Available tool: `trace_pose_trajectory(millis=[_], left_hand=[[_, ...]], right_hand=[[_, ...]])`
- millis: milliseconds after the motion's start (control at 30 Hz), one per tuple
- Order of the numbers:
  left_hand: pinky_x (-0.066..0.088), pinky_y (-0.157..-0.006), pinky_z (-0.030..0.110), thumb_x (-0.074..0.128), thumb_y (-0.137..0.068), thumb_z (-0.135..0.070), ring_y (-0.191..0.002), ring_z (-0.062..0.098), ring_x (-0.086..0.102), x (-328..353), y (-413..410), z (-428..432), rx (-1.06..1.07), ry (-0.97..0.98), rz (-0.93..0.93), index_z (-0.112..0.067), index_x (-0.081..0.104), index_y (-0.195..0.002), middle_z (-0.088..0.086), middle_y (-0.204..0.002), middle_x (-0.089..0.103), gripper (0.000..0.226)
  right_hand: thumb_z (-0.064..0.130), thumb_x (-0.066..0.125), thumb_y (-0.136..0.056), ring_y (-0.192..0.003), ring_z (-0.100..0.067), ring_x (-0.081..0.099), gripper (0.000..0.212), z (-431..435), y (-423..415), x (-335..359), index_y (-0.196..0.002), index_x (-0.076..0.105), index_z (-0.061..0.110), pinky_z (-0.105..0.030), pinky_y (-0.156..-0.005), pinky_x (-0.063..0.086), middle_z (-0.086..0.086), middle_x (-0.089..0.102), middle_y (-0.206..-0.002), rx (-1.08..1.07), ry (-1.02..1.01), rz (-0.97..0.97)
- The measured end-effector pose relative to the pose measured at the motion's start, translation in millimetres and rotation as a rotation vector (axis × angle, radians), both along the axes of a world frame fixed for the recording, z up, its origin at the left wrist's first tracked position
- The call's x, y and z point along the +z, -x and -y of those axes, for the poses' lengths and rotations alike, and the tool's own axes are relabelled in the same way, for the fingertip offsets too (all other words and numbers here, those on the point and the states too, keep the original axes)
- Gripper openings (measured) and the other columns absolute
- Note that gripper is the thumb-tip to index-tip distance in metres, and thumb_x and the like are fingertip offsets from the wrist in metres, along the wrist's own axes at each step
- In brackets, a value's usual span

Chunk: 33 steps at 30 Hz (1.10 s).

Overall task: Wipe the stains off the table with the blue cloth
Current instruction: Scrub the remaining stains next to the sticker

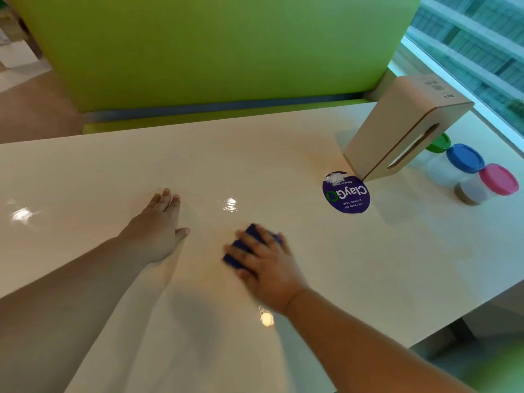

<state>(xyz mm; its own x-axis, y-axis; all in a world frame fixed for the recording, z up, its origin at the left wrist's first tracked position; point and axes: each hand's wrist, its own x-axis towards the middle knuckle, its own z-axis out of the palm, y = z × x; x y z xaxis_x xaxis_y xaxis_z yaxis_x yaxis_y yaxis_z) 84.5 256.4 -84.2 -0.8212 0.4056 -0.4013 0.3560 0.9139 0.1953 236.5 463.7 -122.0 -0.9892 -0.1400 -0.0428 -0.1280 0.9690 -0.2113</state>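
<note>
A folded blue cloth [243, 245] lies on the glossy cream table [255, 154] near its middle. My right hand [265, 263] lies on top of the cloth with its fingers spread across it, pressing it down; most of the cloth is hidden under the palm. To the left, my left hand [157, 225] rests flat on the table with straight fingers, holding nothing. No stain shows plainly on the shiny surface; only light reflections are visible.
A round purple sticker [346, 194] sits at the right, beside a tan tissue box [405, 129]. Jars with green [439, 141], blue [465, 158] and pink [499, 179] lids stand at the far right. A green bench [215, 46] lies beyond the table; a window runs along the right.
</note>
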Motion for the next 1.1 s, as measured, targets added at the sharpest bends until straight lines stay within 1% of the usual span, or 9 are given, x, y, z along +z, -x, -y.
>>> trace_pose_trajectory(millis=[67, 200, 267, 367, 500, 633, 767, 933, 1100], left_hand=[[0.016, -0.117, 0.037, 0.039, -0.094, -0.045, -0.146, 0.02, -0.006, -1, -1, 2, -0.004, -0.007, -0.013, -0.012, -0.001, -0.149, 0.005, -0.158, -0.012, 0.075], [0.014, -0.117, 0.038, 0.039, -0.094, -0.045, -0.146, 0.022, -0.005, -4, -1, 1, -0.002, -0.016, -0.012, -0.012, 0.0, -0.149, 0.007, -0.158, -0.012, 0.076], [0.013, -0.118, 0.039, 0.04, -0.094, -0.045, -0.146, 0.023, -0.005, -4, 0, 0, 0.004, -0.009, -0.012, -0.011, 0.0, -0.149, 0.007, -0.158, -0.011, 0.076], [0.014, -0.117, 0.039, 0.041, -0.095, -0.042, -0.146, 0.024, -0.004, -4, -2, -3, 0.037, -0.033, -0.02, -0.01, 0.002, -0.149, 0.007, -0.158, -0.009, 0.074], [0.015, -0.116, 0.04, 0.043, -0.095, -0.036, -0.146, 0.023, -0.002, -5, -21, -4, 0.114, -0.162, -0.076, -0.012, 0.009, -0.149, 0.005, -0.159, 0.0, 0.069], [0.016, -0.116, 0.04, 0.047, -0.093, -0.033, -0.145, 0.027, 0.005, -7, -36, 13, 0.186, -0.195, -0.209, -0.008, 0.02, -0.147, 0.01, -0.157, 0.01, 0.065], [0.017, -0.117, 0.04, 0.044, -0.094, -0.032, -0.144, 0.027, 0.007, -11, -38, 35, 0.274, -0.153, -0.195, -0.006, 0.023, -0.146, 0.011, -0.157, 0.012, 0.062], [0.02, -0.115, 0.039, 0.04, -0.095, -0.029, -0.143, 0.028, 0.013, -13, -34, 36, 0.268, -0.135, -0.19, -0.007, 0.029, -0.145, 0.011, -0.156, 0.017, 0.055], [0.023, -0.115, 0.038, 0.041, -0.095, -0.023, -0.141, 0.025, 0.021, -9, -18, 39, 0.256, -0.176, -0.218, -0.01, 0.049, -0.134, 0.008, -0.149, 0.034, 0.042]], right_hand=[[0.053, 0.032, -0.089, -0.141, -0.023, 0.026, 0.047, -43, -8, 4, -0.136, 0.038, 0.049, -0.063, -0.103, 0.025, 0.014, 0.036, -0.148, -0.254, -0.009, -0.001], [0.053, 0.027, -0.095, -0.145, -0.02, -0.002, 0.048, -91, -42, 10, -0.143, 0.017, 0.052, -0.055, -0.114, 0.003, 0.017, 0.014, -0.156, -0.62, -0.066, 0.105], [0.055, 0.031, -0.094, -0.145, -0.023, 0.001, 0.05, -68, -42, 9, -0.143, 0.022, 0.05, -0.055, -0.113, 0.005, 0.014, 0.017, -0.156, -0.59, -0.039, 0.083], [0.059, 0.041, -0.088, -0.142, -0.031, 0.018, 0.052, -2, -48, 3, -0.138, 0.035, 0.047, -0.062, -0.107, 0.018, 0.009, 0.035, -0.15, -0.275, -0.006, -0.01], [0.056, 0.035, -0.094, -0.145, -0.029, 0.01, 0.046, 19, -64, 2, -0.139, 0.029, 0.052, -0.064, -0.109, 0.007, 0.016, 0.027, -0.153, 0.021, -0.01, -0.003], [0.061, 0.032, -0.088, -0.144, -0.027, 0.014, 0.049, -57, -73, 5, -0.136, 0.026, 0.057, -0.072, -0.102, 0.012, 0.017, 0.028, -0.152, -0.331, -0.087, 0.022], [0.064, 0.023, -0.091, -0.145, -0.026, -0.007, 0.053, -104, -84, 11, -0.142, 0.013, 0.055, -0.058, -0.113, 0.002, 0.01, 0.009, -0.158, -0.631, -0.114, 0.131], [0.056, 0.038, -0.091, -0.14, -0.04, 0.022, 0.049, -10, -53, 6, -0.139, 0.035, 0.047, -0.065, -0.105, 0.023, 0.002, 0.029, -0.153, -0.093, -0.037, 0.025], [0.051, 0.033, -0.097, -0.144, -0.036, 0.002, 0.047, 59, 2, 11, -0.143, 0.024, 0.047, -0.059, -0.109, -0.01, 0.007, 0.016, -0.157, 0.376, 0.01, 0.085]])
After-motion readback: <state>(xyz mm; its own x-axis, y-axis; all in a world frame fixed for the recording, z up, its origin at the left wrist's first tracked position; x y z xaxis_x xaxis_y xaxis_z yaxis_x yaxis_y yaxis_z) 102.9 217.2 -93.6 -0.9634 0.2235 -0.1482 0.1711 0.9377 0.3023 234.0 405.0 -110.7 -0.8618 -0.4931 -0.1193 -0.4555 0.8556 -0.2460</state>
